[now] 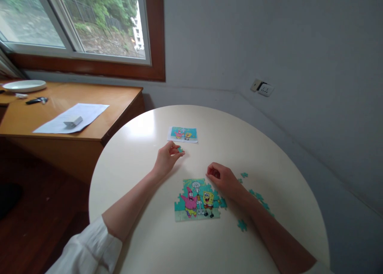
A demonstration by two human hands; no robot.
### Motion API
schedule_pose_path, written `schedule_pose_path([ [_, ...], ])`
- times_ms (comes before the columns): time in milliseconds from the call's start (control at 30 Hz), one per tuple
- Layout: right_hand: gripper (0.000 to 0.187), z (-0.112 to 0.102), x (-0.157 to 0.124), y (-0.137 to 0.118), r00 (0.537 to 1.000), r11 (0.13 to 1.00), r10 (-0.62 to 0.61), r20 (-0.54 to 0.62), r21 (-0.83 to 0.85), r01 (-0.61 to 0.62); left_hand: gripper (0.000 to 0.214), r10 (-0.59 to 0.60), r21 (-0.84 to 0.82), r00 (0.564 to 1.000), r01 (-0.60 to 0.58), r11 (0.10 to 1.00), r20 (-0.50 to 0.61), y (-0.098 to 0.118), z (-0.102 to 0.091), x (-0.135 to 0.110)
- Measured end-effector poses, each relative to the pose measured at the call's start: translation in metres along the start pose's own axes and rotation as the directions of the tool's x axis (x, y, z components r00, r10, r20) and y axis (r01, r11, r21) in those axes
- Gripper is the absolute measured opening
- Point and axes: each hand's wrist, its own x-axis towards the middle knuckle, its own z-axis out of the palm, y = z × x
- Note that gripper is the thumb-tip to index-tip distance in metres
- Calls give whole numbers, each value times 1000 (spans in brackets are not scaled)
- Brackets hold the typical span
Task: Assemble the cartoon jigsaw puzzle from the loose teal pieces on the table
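Between the thumb and fingers of my left hand [168,157] is a small teal puzzle piece [180,149], held up just in front of the reference picture [183,135]. My right hand [223,177] is curled closed above the upper right edge of the partly joined jigsaw puzzle [191,205]; whether its fingers hold anything is hidden. The joined part shows a pink starfish, a pale figure and a yellow sponge on teal, with ragged top and right edges. Loose puzzle pieces [259,197] lie beyond my right forearm, and another loose piece [242,225] sits right of the puzzle.
All this rests on a round white table [134,166]. At the left stands a wooden desk [98,94] with a paper sheet [54,123], a small white block [73,121], a dark object [37,100] and a white plate [25,85]. A wall with sockets [265,89] rises behind.
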Motion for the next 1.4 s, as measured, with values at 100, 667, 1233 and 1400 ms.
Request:
schedule_pose_path([
  [100,5,0,0,0,1000,1000,-5,-3,-3,5,24,10,71,1000,-11,997,23,-2,-1,0],
  [667,14,-56,-3,15,886,978,-81,-457,-206,-17,16,92,460,973,-183,869,214,-11,-5,2],
  [1233,19,-82,-6,46,824,973,54,-564,-155,-170,20,62,466,963,-183,866,263,-11,-8,2],
  [1400,17,-79,-6,47,853,977,100,-512,-114,-183,20,76,479,963,-196,855,258,-11,-8,2],
])
